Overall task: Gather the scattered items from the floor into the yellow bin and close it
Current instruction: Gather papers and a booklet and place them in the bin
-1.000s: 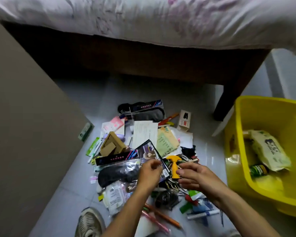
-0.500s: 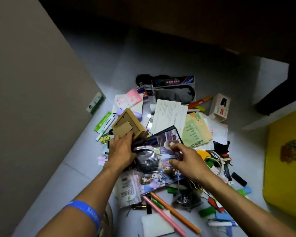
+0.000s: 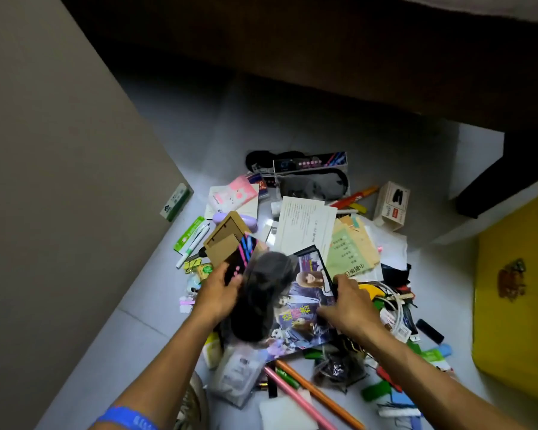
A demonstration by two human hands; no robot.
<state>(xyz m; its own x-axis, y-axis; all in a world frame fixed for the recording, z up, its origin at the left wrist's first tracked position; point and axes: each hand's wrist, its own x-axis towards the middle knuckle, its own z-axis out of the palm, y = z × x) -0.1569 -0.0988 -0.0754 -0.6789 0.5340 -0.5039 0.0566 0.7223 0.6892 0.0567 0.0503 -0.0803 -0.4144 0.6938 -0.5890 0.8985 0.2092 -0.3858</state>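
Moved: left hand (image 3: 219, 293) has lifted a clear pack (image 3: 261, 293) with a dark item off the pile.
Left fingers: curled round the pack.
Right hand (image 3: 350, 308): pinches a magazine (image 3: 305, 308).
Writing: too blurred to read.
Bin (image 3: 516, 290): yellow, at right edge, on the floor (image 3: 261, 119).
Around: white papers (image 3: 305, 225), pink stick (image 3: 295, 398).

Bare forearms; blue wristband (image 3: 128, 418) on the left.

Floor (image 3: 348, 131): pale grey tiles with thin joints, reflecting light near the centre. Left side: plain beige panel (image 3: 50, 169), standing upright. Top: dark wooden bed frame (image 3: 323, 54), with one dark leg (image 3: 503, 175) resting on the floor at right.
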